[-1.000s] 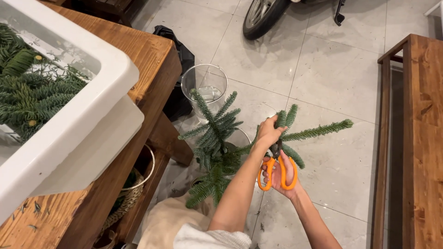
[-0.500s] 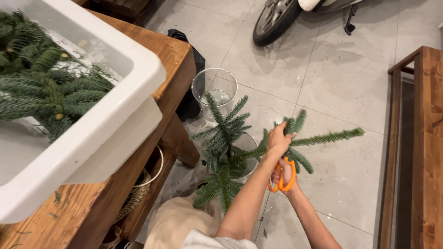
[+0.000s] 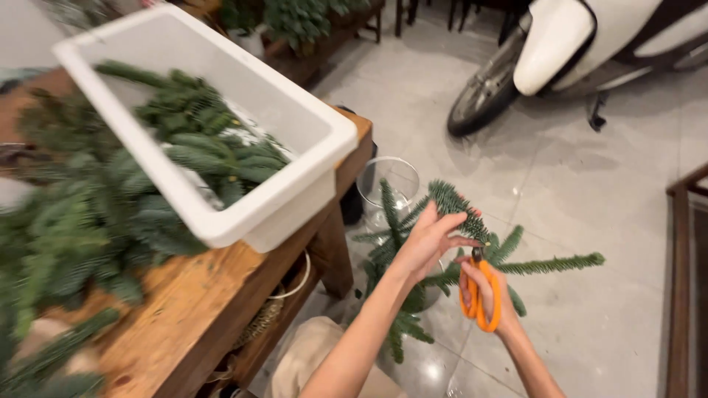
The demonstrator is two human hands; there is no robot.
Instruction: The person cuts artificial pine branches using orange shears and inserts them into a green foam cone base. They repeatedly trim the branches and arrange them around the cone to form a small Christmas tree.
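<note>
My left hand point(image 3: 428, 239) grips a green fir branch point(image 3: 549, 264) near its forked stem, low over the tiled floor. My right hand point(image 3: 488, 289) holds orange-handled scissors point(image 3: 479, 298), blades pointing up at the branch right beside the left hand's fingers. More fir sprigs point(image 3: 394, 243) hang below and left of my hands, in front of a clear glass vase point(image 3: 389, 183).
A white rectangular tub point(image 3: 287, 199) filled with fir cuttings sits on a wooden table point(image 3: 199, 309) at left, with loose branches beside it. A white scooter point(image 3: 560, 51) is parked at the upper right. A wooden furniture edge point(image 3: 682, 295) runs along the right.
The view has swung up and left, showing more of the tub and table. My hands keep hold of the branch and scissors, now lower right in view.
</note>
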